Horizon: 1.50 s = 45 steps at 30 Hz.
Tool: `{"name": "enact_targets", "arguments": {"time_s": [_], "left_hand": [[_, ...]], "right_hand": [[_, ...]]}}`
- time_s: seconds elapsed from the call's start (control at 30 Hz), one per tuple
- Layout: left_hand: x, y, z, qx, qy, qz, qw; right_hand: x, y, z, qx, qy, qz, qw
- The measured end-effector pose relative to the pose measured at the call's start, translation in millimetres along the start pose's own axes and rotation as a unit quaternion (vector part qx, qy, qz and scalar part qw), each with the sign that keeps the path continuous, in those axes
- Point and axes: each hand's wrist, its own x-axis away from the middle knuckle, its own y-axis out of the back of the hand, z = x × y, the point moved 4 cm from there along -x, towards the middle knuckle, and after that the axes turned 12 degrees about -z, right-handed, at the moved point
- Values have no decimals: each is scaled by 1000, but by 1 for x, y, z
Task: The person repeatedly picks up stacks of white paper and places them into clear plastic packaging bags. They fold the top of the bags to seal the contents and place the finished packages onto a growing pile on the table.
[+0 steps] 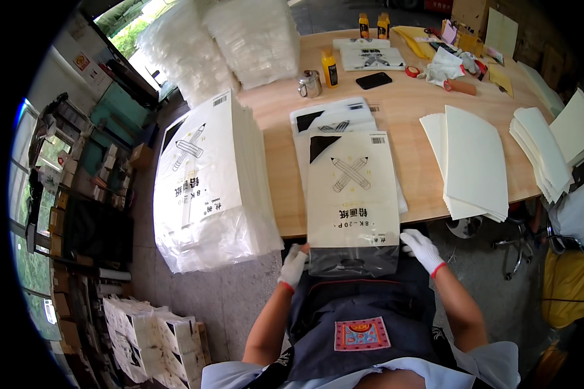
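Observation:
In front of me a clear plastic bag of white paper (352,194), printed with crossed pencils, lies at the table's near edge. Its transparent flap (353,260) hangs over my lap. My left hand (294,264), in a white glove with a red cuff, is closed at the bag's lower left edge, fingertips against the plastic. At the lower right edge my right hand (423,249), gloved the same way, has its fingers stretched toward the bag's side. Beneath the bag, more printed bags (337,111) stick out at the back. A tall stack of printed bags (198,162) stands to the left.
Loose white sheets (475,162) lie fanned on the right, with another sheet pile (542,152) beyond. Farther back are a metal mug (309,84), an orange bottle (330,70), a black phone (374,80) and gloves (444,67). Wrapped bundles (152,337) stand on the floor.

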Motion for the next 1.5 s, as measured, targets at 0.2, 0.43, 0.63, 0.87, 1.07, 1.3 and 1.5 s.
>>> {"name": "enact_targets", "arguments": {"time_s": [0.2, 0.43, 0.63, 0.87, 1.07, 1.3, 1.5], "left_hand": [[22, -33, -99, -43, -168, 32, 984], [63, -50, -169, -129, -296, 44, 945], [141, -10, -231, -204, -623, -62, 752], [122, 169, -283, 112, -571, -347, 736], [29, 274, -196, -111, -363, -407, 831], [9, 181, -46, 233, -232, -425, 843], [49, 27, 0, -205, -303, 48, 929]], "right_hand": [[67, -50, -19, -99, -123, 363, 918], [49, -39, 37, -455, -191, 164, 854], [43, -113, 90, -416, -72, 276, 863], [29, -189, 298, -276, 132, 360, 881], [34, -238, 325, -142, 107, 333, 926], [124, -217, 249, -75, 95, 587, 801], [246, -147, 291, -163, 396, 745, 511]]}}
